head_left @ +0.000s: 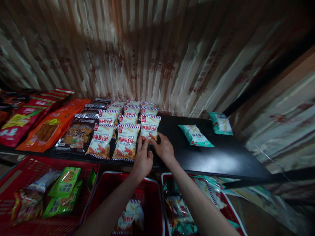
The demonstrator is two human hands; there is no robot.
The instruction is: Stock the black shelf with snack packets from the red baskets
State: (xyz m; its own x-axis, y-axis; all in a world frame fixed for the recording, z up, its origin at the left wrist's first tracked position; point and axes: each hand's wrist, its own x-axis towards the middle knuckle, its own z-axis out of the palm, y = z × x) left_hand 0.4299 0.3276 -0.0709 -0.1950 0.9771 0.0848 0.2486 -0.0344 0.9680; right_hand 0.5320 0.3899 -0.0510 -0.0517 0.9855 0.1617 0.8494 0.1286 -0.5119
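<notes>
White snack bags with blue-and-red striped edges [126, 142] stand in rows on the black shelf [221, 160]. At the front of the right-hand row, both hands touch the lower part of one such bag [150, 126]. My left hand [143, 157] has its fingers closed together at the bag's lower left edge. On its lower right side, my right hand [163, 147] pinches the bag with thumb and fingers. The bag leans against others behind it.
Brown [76, 132], orange [50, 126] and pink bags [21, 126] line the shelf's left. Two teal bags [196, 135] lie at right. Red baskets [24, 167] holding snack bags sit below. A corrugated curtain [147, 59] hangs behind.
</notes>
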